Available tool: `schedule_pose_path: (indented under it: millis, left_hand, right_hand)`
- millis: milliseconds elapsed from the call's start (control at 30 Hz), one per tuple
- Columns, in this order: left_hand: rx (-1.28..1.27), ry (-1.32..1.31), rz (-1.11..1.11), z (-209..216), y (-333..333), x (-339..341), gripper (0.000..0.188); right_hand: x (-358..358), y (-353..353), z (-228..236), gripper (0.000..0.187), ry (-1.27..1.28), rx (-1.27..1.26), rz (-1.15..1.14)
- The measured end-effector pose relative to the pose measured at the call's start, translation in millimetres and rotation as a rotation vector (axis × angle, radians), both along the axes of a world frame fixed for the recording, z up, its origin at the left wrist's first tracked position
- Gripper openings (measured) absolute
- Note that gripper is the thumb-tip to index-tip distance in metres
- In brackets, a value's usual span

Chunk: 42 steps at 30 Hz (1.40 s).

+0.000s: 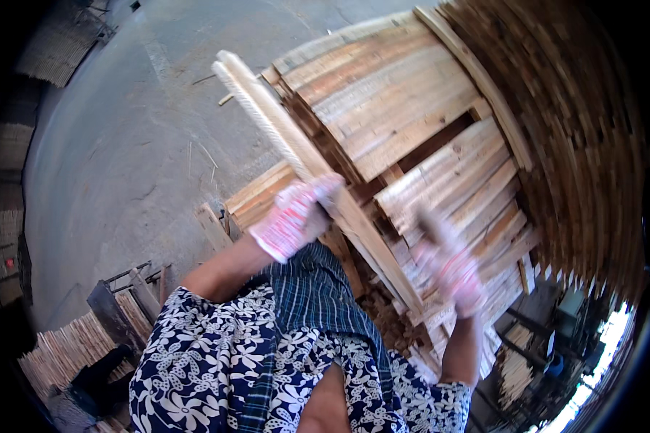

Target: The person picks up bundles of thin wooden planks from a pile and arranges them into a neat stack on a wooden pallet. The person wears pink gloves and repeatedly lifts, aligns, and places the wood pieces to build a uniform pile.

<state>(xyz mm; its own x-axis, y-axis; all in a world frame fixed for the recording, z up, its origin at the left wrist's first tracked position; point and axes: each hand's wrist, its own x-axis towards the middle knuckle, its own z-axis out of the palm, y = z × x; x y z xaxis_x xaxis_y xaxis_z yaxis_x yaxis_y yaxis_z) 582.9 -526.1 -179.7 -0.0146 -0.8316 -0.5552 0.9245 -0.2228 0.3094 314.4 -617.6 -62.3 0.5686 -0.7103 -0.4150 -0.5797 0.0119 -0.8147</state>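
My left hand (296, 216), in a white glove with pink-red markings, is closed around a long pale wooden plank (372, 234). The plank slants from the far left down to the near right, in front of my body. My right hand (451, 270), in a similar glove, hangs over the near boards of the wood stack (397, 94). Motion smears its fingers, so I cannot make out whether they hold anything. Flat, light-brown boards lie side by side in the stack, with a dark gap between two groups.
A tall mass of stacked wood strips (578, 144) stands on the right, with a long batten (477, 79) along the board stack's edge. Shorter wood pieces (260, 191) lie beyond my left forearm. Grey concrete floor (137, 144) spreads left. More bundled strips (72, 346) stand at lower left.
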Motion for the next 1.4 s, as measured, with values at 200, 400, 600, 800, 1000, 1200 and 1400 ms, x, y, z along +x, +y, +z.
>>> schedule_pose_path:
  millis: [200,400,600,800,1000,1200,1400]
  left_hand:
    - [-0.296,-0.52,-0.201,23,-63,-10,0.047]
    - [-0.436,-1.383,-1.007,67,-73,26,0.056]
    - [-1.225,-2.393,-0.209,35,-126,52,0.073]
    - [-1.078,-2.387,-1.046,56,-173,67,0.057]
    - [-0.881,-2.417,-1.001,71,-158,34,0.065]
    - [-1.163,-1.656,-1.175,123,-139,-90,0.07]
    - [-1.311,-1.605,-1.297,107,-107,-297,0.06]
  right_hand:
    - [21,11,17,0.077,0.294,-0.5,0.292]
    - [0,-26,-50,0.069,0.598,-0.837,0.352]
    - [-26,-17,-52,0.065,0.389,-0.886,0.308]
    - [-28,-19,-34,0.057,0.387,-0.859,0.225]
    - [-62,-25,-35,0.046,0.265,-0.823,0.049]
    - [-225,-4,-95,0.069,0.933,-0.51,-0.918]
    - [-298,-3,-208,0.087,0.636,-0.368,-1.055]
